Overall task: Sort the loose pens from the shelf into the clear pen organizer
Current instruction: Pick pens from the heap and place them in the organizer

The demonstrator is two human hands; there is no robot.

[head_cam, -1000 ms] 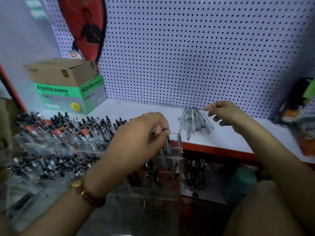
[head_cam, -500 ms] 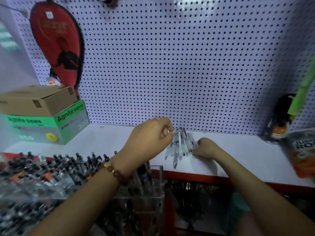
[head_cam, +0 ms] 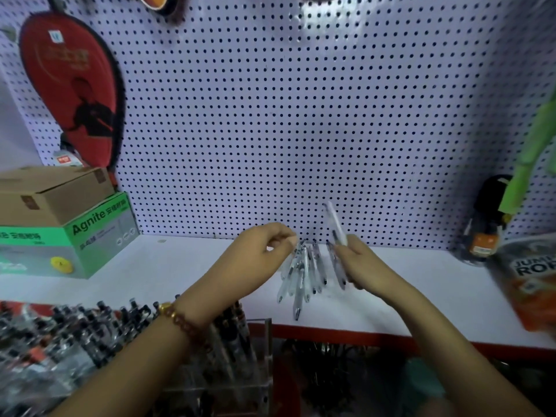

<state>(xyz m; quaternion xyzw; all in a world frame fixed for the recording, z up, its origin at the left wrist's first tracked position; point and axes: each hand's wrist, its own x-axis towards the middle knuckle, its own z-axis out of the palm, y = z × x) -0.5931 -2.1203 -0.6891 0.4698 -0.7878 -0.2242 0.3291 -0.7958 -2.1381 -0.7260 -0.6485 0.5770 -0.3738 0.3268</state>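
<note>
Right hand (head_cam: 361, 263) now has one pen (head_cam: 335, 224) pinched and raised off the loose pile (head_cam: 301, 272); left hand (head_cam: 261, 251) curls beside it, grip unclear; pick-up step, next a carry down to the organizer (head_cam: 268, 350).

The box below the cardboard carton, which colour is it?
The box is green and grey with white lettering, seen in the head view.

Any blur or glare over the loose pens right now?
Head view: loose pens slightly soft but distinct, no glare on them; head view: clear organizer at lower left smeared by blur; head view: glare patch high on the pegboard, hole rows bowed by the wide lens.
</note>
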